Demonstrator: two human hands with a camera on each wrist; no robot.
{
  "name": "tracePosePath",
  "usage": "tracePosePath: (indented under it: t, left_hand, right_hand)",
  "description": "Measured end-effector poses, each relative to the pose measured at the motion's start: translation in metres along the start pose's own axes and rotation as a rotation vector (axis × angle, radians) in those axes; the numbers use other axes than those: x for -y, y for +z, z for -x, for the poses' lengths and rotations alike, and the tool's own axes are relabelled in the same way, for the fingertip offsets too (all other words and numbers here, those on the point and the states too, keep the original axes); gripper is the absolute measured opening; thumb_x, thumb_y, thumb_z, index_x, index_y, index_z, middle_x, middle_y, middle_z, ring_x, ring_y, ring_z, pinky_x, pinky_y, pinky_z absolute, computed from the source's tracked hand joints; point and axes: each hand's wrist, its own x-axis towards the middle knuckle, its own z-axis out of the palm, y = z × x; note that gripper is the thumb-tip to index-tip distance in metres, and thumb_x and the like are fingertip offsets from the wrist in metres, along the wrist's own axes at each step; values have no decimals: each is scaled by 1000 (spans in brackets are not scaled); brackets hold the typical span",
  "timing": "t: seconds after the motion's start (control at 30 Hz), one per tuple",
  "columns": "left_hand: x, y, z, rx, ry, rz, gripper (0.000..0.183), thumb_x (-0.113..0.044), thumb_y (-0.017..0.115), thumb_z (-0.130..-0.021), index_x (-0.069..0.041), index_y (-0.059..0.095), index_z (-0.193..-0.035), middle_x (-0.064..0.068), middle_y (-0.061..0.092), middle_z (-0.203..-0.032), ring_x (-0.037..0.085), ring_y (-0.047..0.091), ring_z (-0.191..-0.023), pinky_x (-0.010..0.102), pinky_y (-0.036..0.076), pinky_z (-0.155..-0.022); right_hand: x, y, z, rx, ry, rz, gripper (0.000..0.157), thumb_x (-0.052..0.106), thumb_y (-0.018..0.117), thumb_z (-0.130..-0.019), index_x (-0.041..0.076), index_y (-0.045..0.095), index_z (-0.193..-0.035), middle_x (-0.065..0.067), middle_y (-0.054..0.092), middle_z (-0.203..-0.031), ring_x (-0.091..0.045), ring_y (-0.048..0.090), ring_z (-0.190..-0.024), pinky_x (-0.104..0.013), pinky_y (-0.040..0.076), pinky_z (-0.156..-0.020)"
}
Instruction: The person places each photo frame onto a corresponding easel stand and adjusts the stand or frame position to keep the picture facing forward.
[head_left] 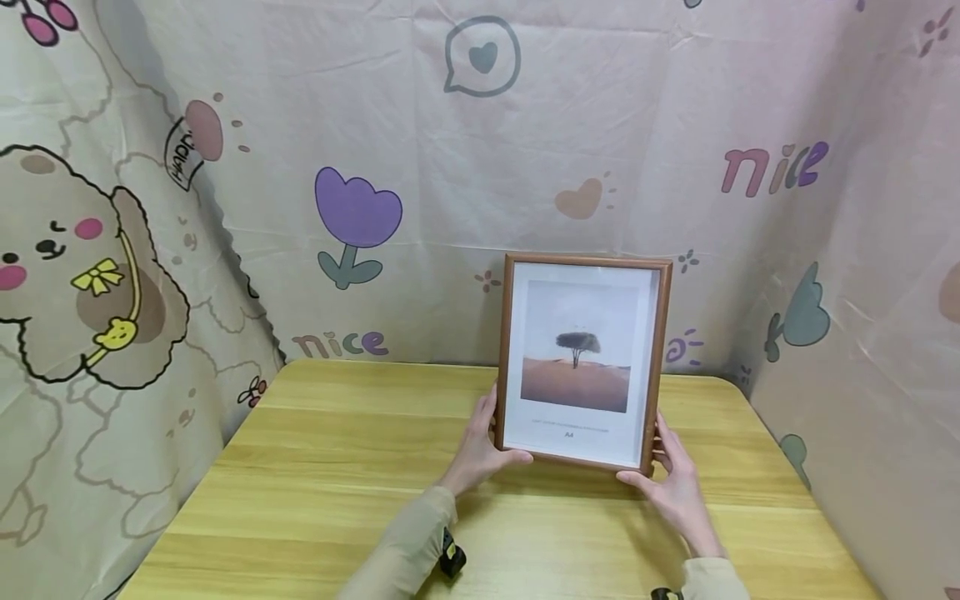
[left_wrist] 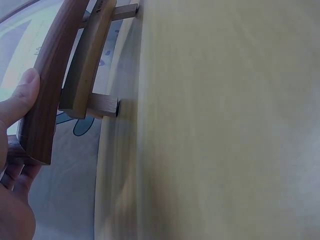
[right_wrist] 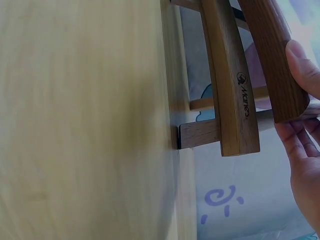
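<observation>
A brown wooden picture frame [head_left: 585,267] with a print of a lone tree stands nearly upright above the table, leaning slightly back. My left hand [head_left: 476,446] grips its lower left corner, thumb across the front and fingers behind. At the lower right corner my right hand [head_left: 678,492] holds it the same way. Both wrist views show a small wooden easel [left_wrist: 82,65] on the table, its lettered ledge [right_wrist: 232,90] apart from the frame's bottom edge. From the head view the easel is hidden by the frame.
The yellow wood-grain table [head_left: 360,450] has rounded far corners. Behind it hangs a pale printed cloth [head_left: 450,167] with flowers and words, and more cloth closes off both sides. Wrist cameras [head_left: 452,554] are strapped over the sleeves.
</observation>
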Motion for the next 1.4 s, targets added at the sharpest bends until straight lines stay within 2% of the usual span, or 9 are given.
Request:
tracePosePath:
  t: [0.13, 0.33, 0.6, 0.83, 1.1, 1.4]
  left_hand:
    - [0, 4, -8, 3, 8, -19, 129, -27, 95, -67, -20, 10, -164, 8, 47, -138, 16, 53, -104, 24, 52, -88]
    - [-3, 6, -18, 15, 11, -37, 127, -28, 95, -68, -8, 11, -163, 9, 47, -139, 17, 52, -106, 27, 52, -89]
    - [-9, 9, -28, 31, 46, -82, 128, -33, 93, -70, -9, 9, -163, 11, 45, -142, 21, 54, -110, 35, 54, -94]
    - [-11, 13, -37, 41, 73, -79, 132, -30, 95, -67, -13, 6, -164, 10, 47, -136, 17, 51, -106, 30, 52, -92]
    - [-8, 21, -41, 51, 75, -81, 133, -31, 94, -68, -20, 2, -164, 10, 47, -137, 17, 50, -109, 34, 50, -98]
    - [-5, 27, -43, 48, 87, -88, 132, -31, 94, -68, -16, 4, -164, 11, 47, -137, 19, 51, -111, 38, 50, -100]
  right_hand:
    - [6, -5, -3, -13, -16, -4, 110, -24, 82, -57, -11, 30, -153, -8, 51, -116, 8, 50, -101, 1, 44, -88]
    - [-8, -5, -4, -32, 8, 44, 113, -25, 82, -58, -8, 27, -155, -18, 52, -118, 11, 47, -102, 3, 41, -89]
    - [-28, -10, -6, -39, 45, 104, 116, -22, 85, -58, -3, 26, -157, -20, 53, -121, 12, 46, -102, 4, 40, -90]
    - [-32, -16, -7, -47, 48, 130, 117, -19, 86, -58, -4, 26, -157, -21, 53, -122, 14, 44, -101, 5, 39, -89]
    - [-31, -18, -5, -54, 64, 162, 116, -19, 86, -58, -7, 25, -156, -25, 52, -120, 16, 43, -100, 6, 39, -88]
    - [-38, -22, -3, -44, 90, 184, 120, -8, 91, -61, 2, 24, -159, -21, 55, -122, 16, 44, -99, 5, 40, -86]
